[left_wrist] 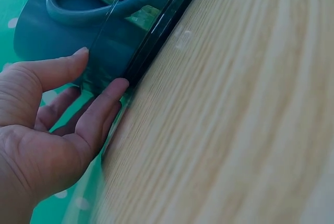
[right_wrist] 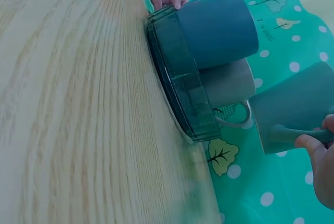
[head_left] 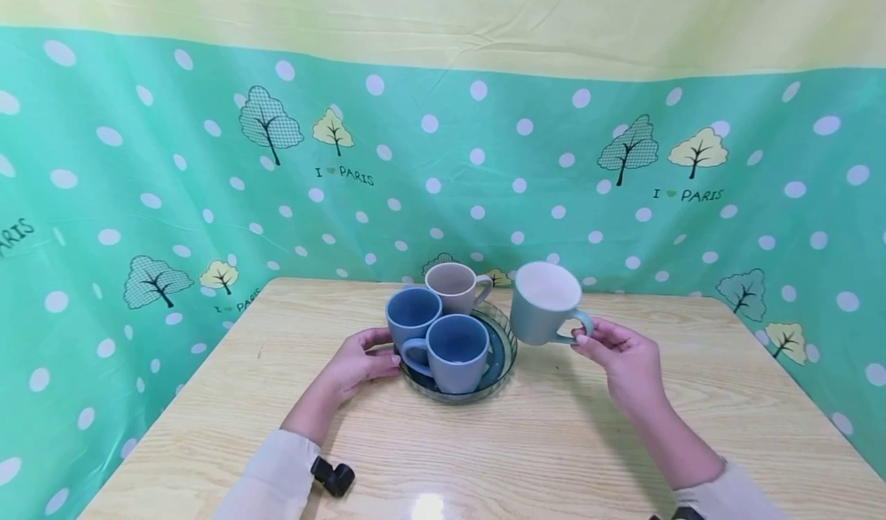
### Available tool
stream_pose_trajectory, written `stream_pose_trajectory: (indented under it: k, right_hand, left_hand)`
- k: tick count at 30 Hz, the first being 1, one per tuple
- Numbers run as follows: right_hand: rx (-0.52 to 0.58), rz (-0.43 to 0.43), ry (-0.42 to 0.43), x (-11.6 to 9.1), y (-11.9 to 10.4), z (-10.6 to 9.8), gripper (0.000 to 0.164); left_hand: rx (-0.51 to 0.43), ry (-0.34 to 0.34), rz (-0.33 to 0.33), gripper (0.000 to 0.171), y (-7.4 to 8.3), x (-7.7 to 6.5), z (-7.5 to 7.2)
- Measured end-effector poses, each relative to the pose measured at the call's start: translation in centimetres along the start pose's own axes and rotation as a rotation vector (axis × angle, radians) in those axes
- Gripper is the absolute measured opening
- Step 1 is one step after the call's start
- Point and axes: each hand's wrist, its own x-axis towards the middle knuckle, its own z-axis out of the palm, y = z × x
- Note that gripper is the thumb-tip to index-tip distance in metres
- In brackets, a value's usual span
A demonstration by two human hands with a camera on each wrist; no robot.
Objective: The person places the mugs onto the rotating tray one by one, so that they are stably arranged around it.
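Note:
My right hand [head_left: 635, 362] pinches the handle of a pale blue-green mug [head_left: 536, 312] with a white inside. This mug is raised and tilted just right of a round, clear glass tray [head_left: 514, 351]. Two blue mugs, a front one [head_left: 458, 362] and a rear-left one [head_left: 413, 312], stand in the tray with a grey mug [head_left: 450, 285] behind them. On the tray's left side, my left hand [head_left: 356, 362] rests its fairly straight fingers and thumb against the outer wall. In the left wrist view, the fingertips [left_wrist: 121, 84] touch near the tray's base.
The wooden table [head_left: 554, 443] carries the tray near its back edge. Behind it hangs a green and yellow cloth [head_left: 477, 158] with dots and trees. Dark patterned material [head_left: 497, 362] shows at the tray's bottom between the mugs.

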Motion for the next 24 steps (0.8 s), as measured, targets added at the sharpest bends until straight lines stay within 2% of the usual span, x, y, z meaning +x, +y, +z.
stream_pose_trajectory:
  k: [8, 14, 24]
  right_hand:
    - [-0.029, 0.031, 0.014, 0.1, 0.7, 0.8, 0.017]
    - [-0.016, 0.088, 0.038, 0.2, 1.0, 1.7, 0.018]
    - [-0.097, 0.117, 0.03, 0.7, 1.8, 2.8, 0.018]
  left_hand:
    - [0.047, 0.053, 0.002, 0.06, 0.0, -0.2, 0.1]
    - [0.05, 0.047, 0.005, 0.059, 0.1, -0.3, 0.2]
    - [0.063, 0.053, 0.004, 0.057, 0.3, -0.5, 0.1]
